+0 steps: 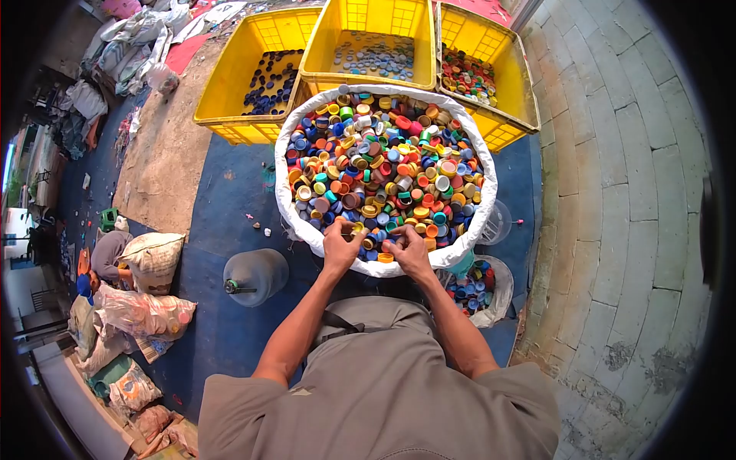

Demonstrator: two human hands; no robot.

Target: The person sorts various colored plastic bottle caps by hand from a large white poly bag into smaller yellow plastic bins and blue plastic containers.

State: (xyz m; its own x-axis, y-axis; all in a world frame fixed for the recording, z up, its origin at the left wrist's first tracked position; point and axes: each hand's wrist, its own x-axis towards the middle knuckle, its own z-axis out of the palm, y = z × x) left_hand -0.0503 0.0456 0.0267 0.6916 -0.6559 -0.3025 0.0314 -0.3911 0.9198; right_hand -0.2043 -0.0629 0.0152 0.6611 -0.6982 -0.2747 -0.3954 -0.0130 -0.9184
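Observation:
A big white sack (484,146) with a rolled rim is heaped with plastic bottle caps (376,169) of many colours. Over its near edge, my left hand (342,244) has thumb and fingers closed around a yellow cap (357,228). My right hand (411,250) is beside it, fingers curled together low over the caps; what it pinches is too small to tell. Behind the sack stand three yellow crates: the left crate (222,92) has dark blue caps, the middle crate (318,46) pale blue and clear ones, the right crate (515,84) mostly red and green ones.
A large clear plastic jug (257,277) lies left of the sack on the blue tarp (218,192). To the right are a smaller bag of caps (502,295) and a clear container (497,222). A brick wall (606,192) borders the right. Another person (107,257) bends among stuffed sacks (153,261) at left.

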